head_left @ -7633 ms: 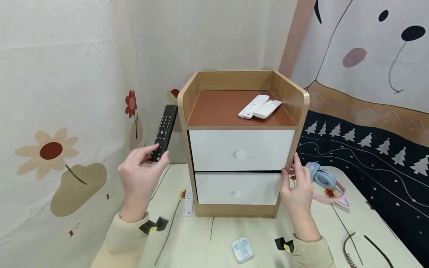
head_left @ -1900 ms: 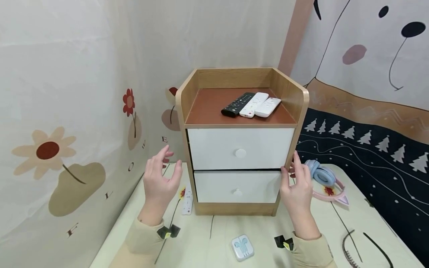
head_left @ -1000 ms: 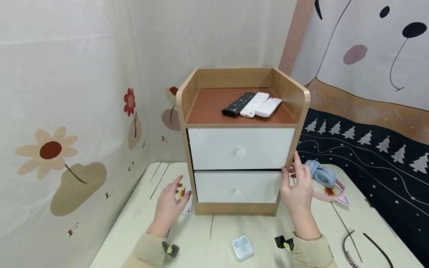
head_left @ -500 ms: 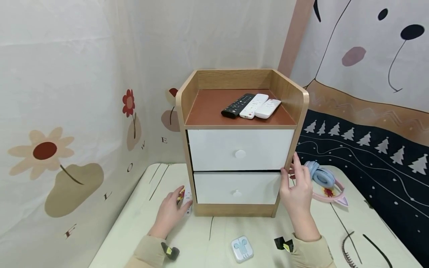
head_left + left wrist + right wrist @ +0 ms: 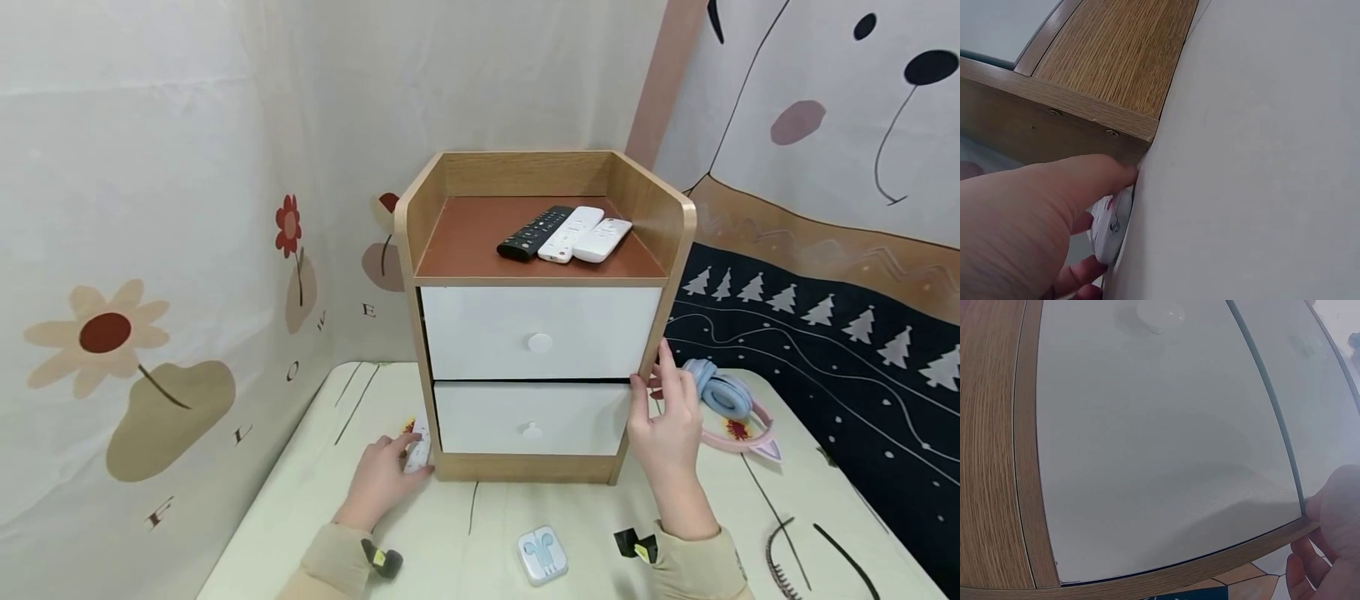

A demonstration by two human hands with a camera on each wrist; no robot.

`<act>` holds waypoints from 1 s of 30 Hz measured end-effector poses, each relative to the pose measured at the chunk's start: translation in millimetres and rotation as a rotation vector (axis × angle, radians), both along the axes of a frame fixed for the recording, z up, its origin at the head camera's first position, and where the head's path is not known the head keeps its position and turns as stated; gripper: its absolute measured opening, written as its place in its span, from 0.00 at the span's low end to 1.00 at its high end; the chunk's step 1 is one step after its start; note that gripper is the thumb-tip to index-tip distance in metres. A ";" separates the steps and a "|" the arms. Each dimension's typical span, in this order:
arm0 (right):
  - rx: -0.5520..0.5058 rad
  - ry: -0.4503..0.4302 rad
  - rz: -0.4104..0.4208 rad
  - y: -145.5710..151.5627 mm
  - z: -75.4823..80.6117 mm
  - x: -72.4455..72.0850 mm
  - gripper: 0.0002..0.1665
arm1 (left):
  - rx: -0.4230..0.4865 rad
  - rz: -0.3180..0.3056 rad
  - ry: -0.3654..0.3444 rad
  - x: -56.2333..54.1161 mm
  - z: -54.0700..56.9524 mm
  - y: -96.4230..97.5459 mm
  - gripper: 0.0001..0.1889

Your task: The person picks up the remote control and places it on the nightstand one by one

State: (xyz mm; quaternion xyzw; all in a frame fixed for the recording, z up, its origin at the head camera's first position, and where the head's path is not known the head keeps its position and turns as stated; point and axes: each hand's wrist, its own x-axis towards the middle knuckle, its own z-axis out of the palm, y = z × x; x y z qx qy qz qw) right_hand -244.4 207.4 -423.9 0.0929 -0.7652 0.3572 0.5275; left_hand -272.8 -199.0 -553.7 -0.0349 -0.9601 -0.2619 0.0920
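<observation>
A white remote control point(image 5: 421, 448) lies on the table against the left foot of a small wooden cabinet point(image 5: 525, 468). My left hand point(image 5: 378, 483) is down at it; in the left wrist view the thumb and fingers close around the remote's sides, which partly hides it. My right hand point(image 5: 666, 433) grips the cabinet's right front edge, thumb on the front and fingers along the side. Both white drawers, the upper drawer point(image 5: 480, 333) and the lower drawer point(image 5: 480, 421), are pushed in. On the cabinet's brown top lie a black remote point(image 5: 534, 235) and two white remotes point(image 5: 570, 235) side by side.
Boxed earphones point(image 5: 542, 555) lie on the table in front of the cabinet. Blue headphones with a pink band point(image 5: 723, 396) sit to the right, and a dark hair band point(image 5: 780, 558) lies near the right front. Patterned fabric walls stand behind and at the left.
The black remote went from my left hand onto the cabinet top. My left hand then came down to the white remote on the table and closed around it. The right hand stays put.
</observation>
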 end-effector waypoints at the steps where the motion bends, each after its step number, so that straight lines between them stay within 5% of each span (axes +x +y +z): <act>1: 0.001 -0.002 0.001 -0.1 0.2 0.0 0.39 | 0.002 0.011 -0.006 0.7 1.0 0.0 0.33; 12: 0.003 0.012 0.001 1.5 -0.6 -1.0 0.40 | 0.116 0.115 -0.047 0.5 4.8 -4.3 0.27; 19: 0.012 -0.041 -0.005 2.8 -0.8 -0.3 0.40 | 0.189 0.155 -0.012 -1.9 10.7 -8.0 0.22; 25: 0.010 -0.008 -0.001 1.2 0.3 -0.1 0.41 | 0.270 0.190 0.005 2.3 25.4 -7.6 0.23; 30: 0.012 -0.001 0.003 1.7 -0.5 -0.5 0.40 | 0.332 0.214 0.096 7.1 43.5 -8.0 0.19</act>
